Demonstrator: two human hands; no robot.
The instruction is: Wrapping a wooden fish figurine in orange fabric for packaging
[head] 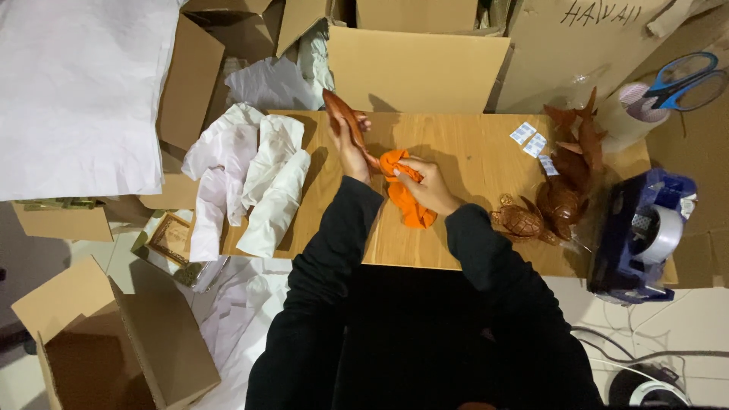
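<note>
The head view looks down on a wooden table (456,243) with big cardboard boxes (418,68) along its far edge and another box (114,342) on the floor by the near left corner. A large white paper sheet (76,91) lies off to the far left.

On the left end of the table sit white paper bundles (258,182), wrapped and lying side by side. At the right end stands a blue tape holder (638,235), with a tape roll (634,110) and blue scissors (687,80) past the far right corner. A heap of brown carved animals (569,175) and a wooden turtle (520,222) wait near the right edge. Small white stickers (529,139) lie beside them.

In the middle, near the far edge, the left hand (351,152) is closed around a long brown carving (343,118) and lifts one end up. The right hand (429,186) grips an orange cloth (406,197) bunched against the low end of the carving. It looks like the carving is being wiped. I think the cloth needs to slide up along the wood, with the left hand holding it steady. Nothing blocks the hands; the bundles and animals sit well apart.
</note>
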